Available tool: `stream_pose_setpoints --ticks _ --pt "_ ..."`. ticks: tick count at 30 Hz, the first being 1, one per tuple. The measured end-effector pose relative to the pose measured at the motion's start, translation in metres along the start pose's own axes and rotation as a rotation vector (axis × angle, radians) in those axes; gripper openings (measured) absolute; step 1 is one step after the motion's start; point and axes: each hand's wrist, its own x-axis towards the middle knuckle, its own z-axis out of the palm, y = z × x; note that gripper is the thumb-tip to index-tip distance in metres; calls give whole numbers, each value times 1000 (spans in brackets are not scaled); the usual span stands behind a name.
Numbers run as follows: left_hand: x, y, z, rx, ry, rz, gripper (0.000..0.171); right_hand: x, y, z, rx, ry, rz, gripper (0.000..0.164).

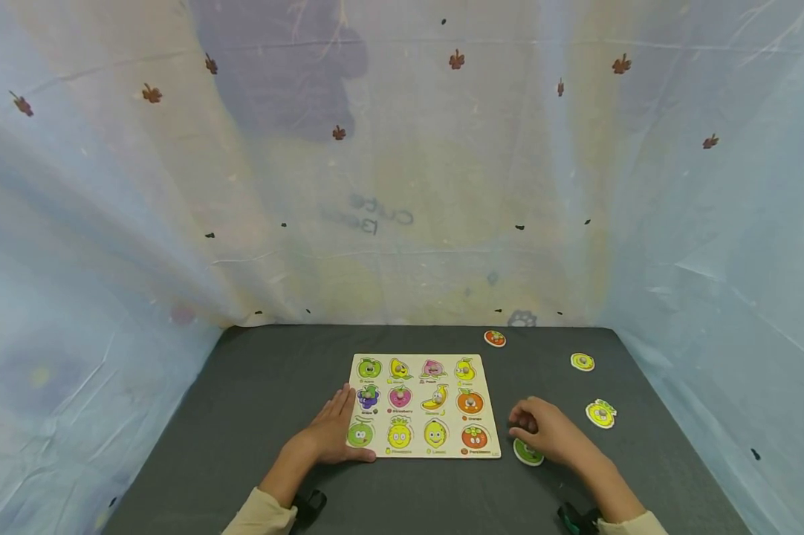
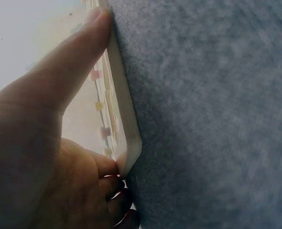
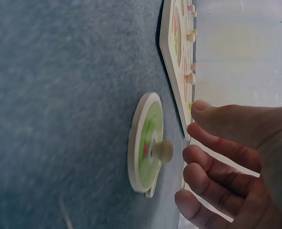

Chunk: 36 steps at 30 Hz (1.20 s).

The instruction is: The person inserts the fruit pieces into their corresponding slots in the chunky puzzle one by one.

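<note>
A pale fruit-picture knob puzzle board (image 1: 415, 357) lies flat on the dark table, with rows of fruit pictures. My left hand (image 1: 331, 427) rests at its near left corner, fingers extended along the left side. In the left wrist view the thumb (image 2: 86, 40) lies along the board's front edge. To the right of the board, my right hand (image 1: 550, 429) hovers over a round green puzzle piece (image 1: 529, 454), partly covering it in the head view. The right wrist view shows loosely bent fingers (image 3: 217, 191) apart from the piece's wooden knob (image 3: 164, 150), holding nothing.
A red-orange piece (image 1: 495, 339) sits beyond the board's far right corner. Two yellow pieces, one farther back (image 1: 582, 362) and one nearer (image 1: 601, 414), lie toward the table's right side. Hanging printed sheets (image 1: 402, 186) enclose the table's back and sides.
</note>
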Motion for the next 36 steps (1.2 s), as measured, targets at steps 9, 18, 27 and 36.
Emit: stream_pose_setpoints --ticks 9,18,27,36 --pt "-4 7 -5 -12 -29 3 146 -12 5 -3 39 -25 -46 14" --pt "-8 12 -9 -10 -25 -2 144 -18 14 -2 57 -37 -55 14" --pt "-12 20 -14 23 -45 -29 140 -22 16 -2 50 -40 -41 17" --pt "-12 23 -15 51 -34 -53 136 -28 15 -5 77 -62 -17 14"
